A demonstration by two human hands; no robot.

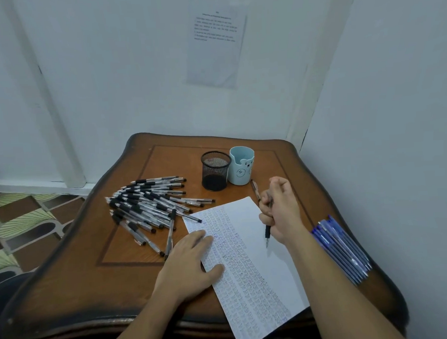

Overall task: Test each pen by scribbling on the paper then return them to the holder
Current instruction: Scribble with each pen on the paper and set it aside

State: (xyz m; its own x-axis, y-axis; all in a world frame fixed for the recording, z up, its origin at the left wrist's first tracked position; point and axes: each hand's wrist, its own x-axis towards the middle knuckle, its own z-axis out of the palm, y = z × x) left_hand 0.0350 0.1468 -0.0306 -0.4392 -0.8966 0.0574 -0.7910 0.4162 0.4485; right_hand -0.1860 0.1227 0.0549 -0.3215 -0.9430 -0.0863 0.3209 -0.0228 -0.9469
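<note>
A white sheet of paper (pixel 250 266) covered in small scribbles lies on the wooden table (pixel 135 277). My left hand (pixel 193 261) presses flat on the sheet's left edge. My right hand (pixel 279 210) grips a black pen (pixel 268 231) in a fist, tip pointing down just above the paper's right side. A large heap of clear pens with black caps (pixel 149 204) lies left of the paper. A black mesh holder (pixel 215 171) and a light blue bear holder (pixel 242 165) stand behind the paper. No pens show above either rim.
A bundle of blue pens (pixel 343 248) lies by the table's right edge, beside my right forearm. One dark pen (pixel 255 189) lies between the blue holder and the paper. White walls close the back and right; a printed notice (pixel 215 40) hangs on the wall.
</note>
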